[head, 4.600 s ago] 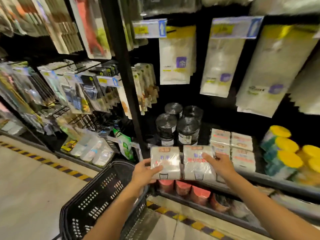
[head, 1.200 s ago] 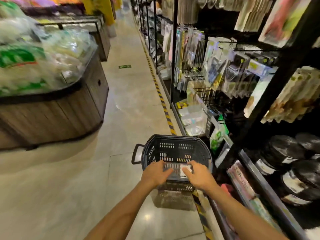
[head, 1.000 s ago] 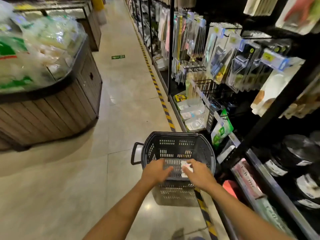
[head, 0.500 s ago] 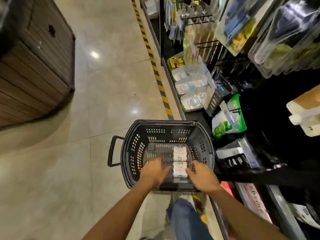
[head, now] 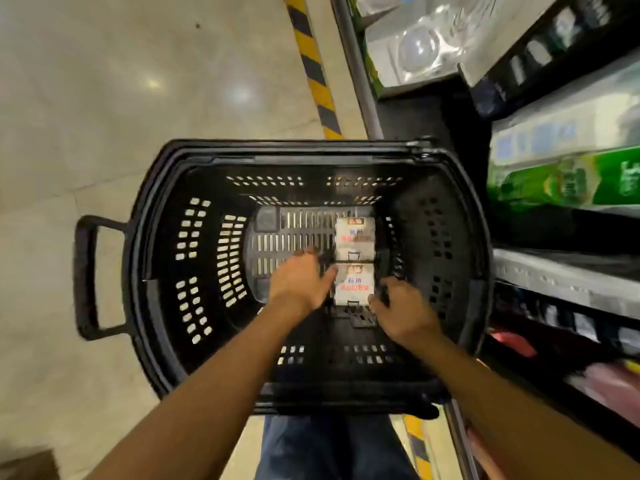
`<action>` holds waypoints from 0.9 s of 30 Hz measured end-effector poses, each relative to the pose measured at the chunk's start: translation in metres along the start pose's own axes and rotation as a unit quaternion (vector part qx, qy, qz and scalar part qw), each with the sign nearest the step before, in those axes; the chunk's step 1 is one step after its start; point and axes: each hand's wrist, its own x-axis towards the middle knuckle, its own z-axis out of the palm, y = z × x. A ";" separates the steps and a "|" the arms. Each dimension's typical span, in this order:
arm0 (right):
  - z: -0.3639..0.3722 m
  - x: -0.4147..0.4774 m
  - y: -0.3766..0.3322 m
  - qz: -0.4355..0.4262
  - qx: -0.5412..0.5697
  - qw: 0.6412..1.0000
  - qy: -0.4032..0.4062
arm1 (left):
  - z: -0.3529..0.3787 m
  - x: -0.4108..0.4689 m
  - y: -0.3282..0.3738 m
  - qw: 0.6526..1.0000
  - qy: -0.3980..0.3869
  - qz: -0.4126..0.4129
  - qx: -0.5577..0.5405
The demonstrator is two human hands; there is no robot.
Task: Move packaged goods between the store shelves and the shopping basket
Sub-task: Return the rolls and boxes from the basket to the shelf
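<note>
A black plastic shopping basket (head: 311,152) stands on the floor below me. Two white packs with red and blue print lie flat on its bottom at the right, one behind the other: the far pack (head: 355,237) and the near pack (head: 353,285). Both my hands reach down inside the basket on either side of the near pack. My left hand (head: 298,282) has straight fingers, and its thumb is at the pack's left edge. My right hand (head: 403,313) has curled fingers at the pack's lower right corner; whether it grips is unclear.
The basket's side handle (head: 86,275) sticks out to the left over pale floor tiles. Store shelves run along the right with a green package (head: 571,181) and clear plastic containers (head: 415,46). Yellow-black floor tape (head: 311,64) borders them. My jeans leg (head: 329,445) is below the basket.
I took two white packs off the shelf, turned to the basket and laid them on its bottom. My view has since dropped closer over the basket, and both hands stay beside the near pack.
</note>
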 end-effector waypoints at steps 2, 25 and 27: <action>0.026 0.037 0.013 0.026 0.011 1.000 0.001 | 0.031 0.041 -0.006 1.000 -0.014 0.002 0.007; 0.162 0.177 0.074 0.188 0.351 0.914 0.081 | 0.187 0.209 -0.022 0.941 0.017 -0.116 -0.318; 0.161 0.178 0.075 0.195 0.352 0.913 0.061 | 0.189 0.205 -0.017 0.930 0.035 -0.132 -0.342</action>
